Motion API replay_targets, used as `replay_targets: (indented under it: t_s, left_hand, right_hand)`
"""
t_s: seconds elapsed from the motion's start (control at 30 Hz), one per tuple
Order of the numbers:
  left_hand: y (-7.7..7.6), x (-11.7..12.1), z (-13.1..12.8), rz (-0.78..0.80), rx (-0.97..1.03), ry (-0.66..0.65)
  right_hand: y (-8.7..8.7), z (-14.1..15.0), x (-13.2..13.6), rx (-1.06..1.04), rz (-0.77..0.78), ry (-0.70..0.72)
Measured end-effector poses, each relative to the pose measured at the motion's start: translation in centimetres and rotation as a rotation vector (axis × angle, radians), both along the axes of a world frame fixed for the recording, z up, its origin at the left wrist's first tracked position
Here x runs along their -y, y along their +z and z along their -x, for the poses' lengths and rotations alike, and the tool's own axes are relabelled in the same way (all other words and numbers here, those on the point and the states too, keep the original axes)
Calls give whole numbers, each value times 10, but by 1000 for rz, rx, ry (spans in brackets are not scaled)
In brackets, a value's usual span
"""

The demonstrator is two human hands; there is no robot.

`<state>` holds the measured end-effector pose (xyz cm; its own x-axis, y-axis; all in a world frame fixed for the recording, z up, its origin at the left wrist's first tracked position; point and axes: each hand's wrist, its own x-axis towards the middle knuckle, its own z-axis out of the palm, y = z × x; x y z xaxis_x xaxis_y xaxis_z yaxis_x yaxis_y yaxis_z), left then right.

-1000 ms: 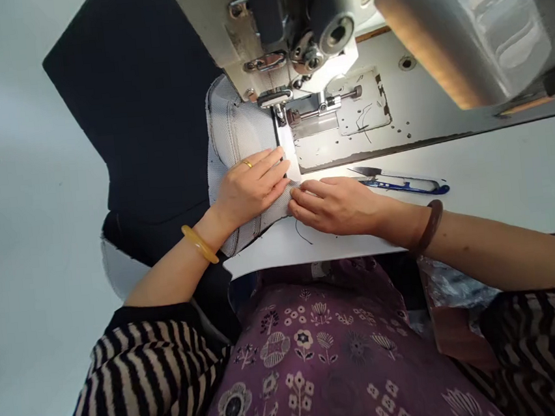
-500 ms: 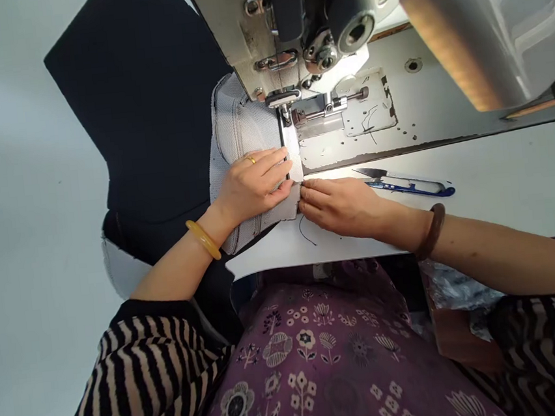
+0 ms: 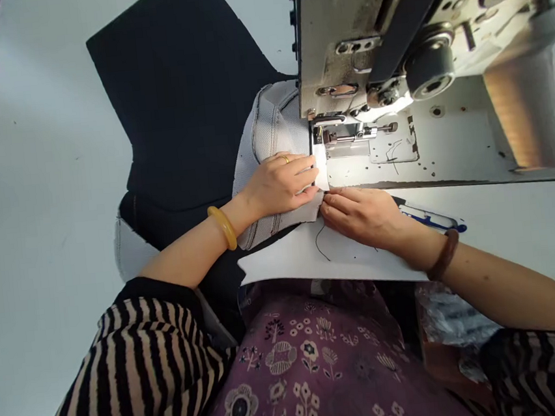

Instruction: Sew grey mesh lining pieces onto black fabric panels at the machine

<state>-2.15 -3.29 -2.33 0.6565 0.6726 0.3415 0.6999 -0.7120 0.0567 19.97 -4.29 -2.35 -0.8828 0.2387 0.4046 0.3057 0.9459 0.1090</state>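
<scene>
My left hand [image 3: 282,182] lies on a light grey mesh fabric piece [image 3: 249,171], fingers stretched out flat and pointing right toward its edge. A narrow white strip [image 3: 321,170] runs along that edge, with a dark line beside it, up to the presser foot [image 3: 318,136] of the sewing machine [image 3: 343,25]. With thumb and fingers closed, my right hand [image 3: 359,216] pinches the near corner of the grey fabric, just below the strip. The pinched bit is mostly hidden by the fingers. A large black fabric panel [image 3: 184,106] spreads left of and under the grey piece.
Blue-handled thread snips [image 3: 436,220] lie behind my right wrist, partly covered. A loose dark thread [image 3: 318,246] curls on the white table [image 3: 54,190]. The lamp-like metal cover [image 3: 527,105] hangs at right. Clear plastic wrapping [image 3: 455,315] sits below the table edge.
The view has shifted, so machine and fabric appear farther right and lower. Both hands keep their places on the fabric. My right hand and wrist now cover more of the snips.
</scene>
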Motion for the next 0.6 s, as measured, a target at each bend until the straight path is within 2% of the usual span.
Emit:
replay_targets:
  t_s: [0.27, 0.4, 0.6]
  left_hand:
    - [-3, -16, 0, -18, -40, 36]
    - [-5, -22, 0, -46, -61, 54]
    - [-2, -18, 0, -129, -109, 34]
  right_hand:
    - [-1, 0, -11, 43, 79, -50]
    - [-1, 2, -15, 55, 37, -88]
    - [-2, 9, -6, 6, 13, -138]
